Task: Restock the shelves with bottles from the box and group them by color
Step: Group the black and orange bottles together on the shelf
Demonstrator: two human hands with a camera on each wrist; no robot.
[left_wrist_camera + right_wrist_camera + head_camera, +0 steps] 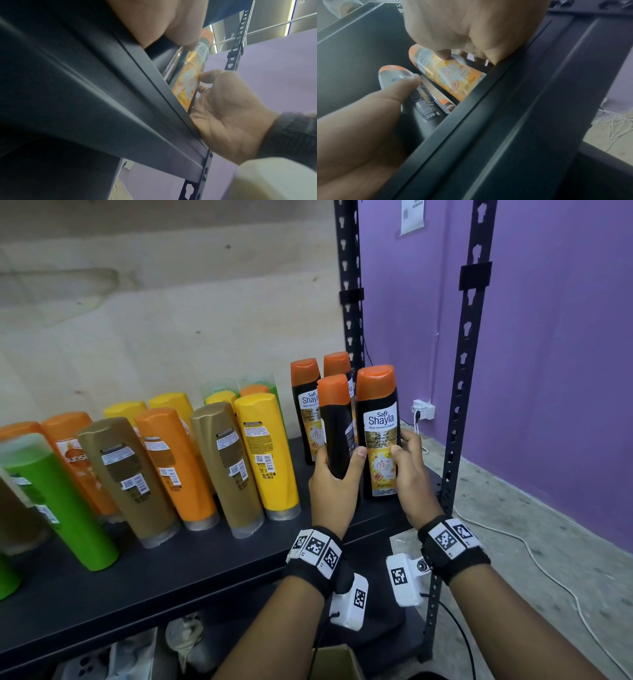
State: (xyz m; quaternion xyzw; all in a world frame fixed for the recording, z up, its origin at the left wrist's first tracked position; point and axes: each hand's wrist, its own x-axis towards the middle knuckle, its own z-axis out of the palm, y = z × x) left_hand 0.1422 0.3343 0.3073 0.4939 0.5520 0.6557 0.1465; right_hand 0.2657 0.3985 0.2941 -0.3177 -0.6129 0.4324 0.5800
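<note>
Box: a brown cardboard box (pixel 337 662) sat low down, closest to the person, under the front edge of the shelf.
Left hand: the left hand (pixel 334 481) was wrapped round a black bottle with an orange cap (pixel 337 426). This grip was closed tight on it, thumb in front. The bottle's back side faced the person.
Right hand: the right hand (pixel 411 470) held a second black bottle (pixel 380 433), the one with the white "Safi Shayla" label in front. This grip was closed on it too, thumb on the label and fingers round the far side.
Where the two bottles were: upright, side by side and touching, at the right end of the dark shelf (pixel 205 570). I could not tell if their bottoms sat on the shelf or were just above it.
Behind them: two more black bottles (pixel 308 405) with orange caps stood just behind, close to the black post (pixel 351 302).
Left part of the shelf: yellow (pixel 269 453), gold (pixel 226 463), orange (pixel 174 460) and green (pixel 58 498) bottles stood mixed together in rows.
Far away: a purple wall (pixel 565 354), a white plug (pixel 423 409) and a white cord (pixel 548 573) on the floor.
</note>
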